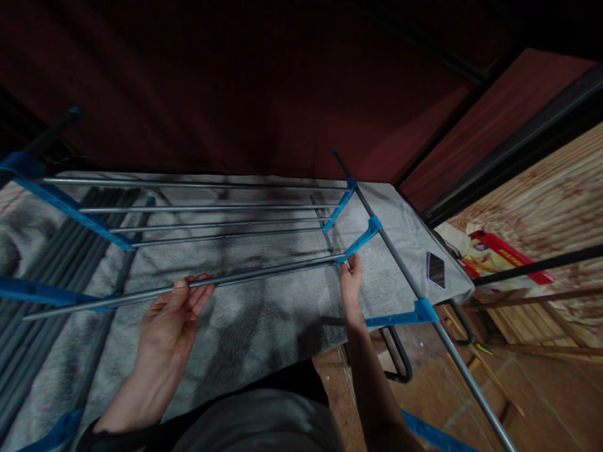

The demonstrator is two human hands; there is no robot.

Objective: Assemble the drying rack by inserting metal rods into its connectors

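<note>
A metal rack with grey rods and blue plastic connectors (362,237) lies over a grey fuzzy blanket (264,314). My left hand (172,314) curls its fingers over the nearest grey rod (264,271), gripping it from below. My right hand (351,282) pinches the same rod's right end, just where it meets a blue connector. Several more rods run parallel behind it, joined to blue side pieces on the left (70,210).
A dark phone (436,270) lies on the blanket's right corner. Loose grey rods (42,276) are stacked at the left. A red and yellow box (499,260) and wooden sticks lie on the tiled floor at the right, by a wooden wall.
</note>
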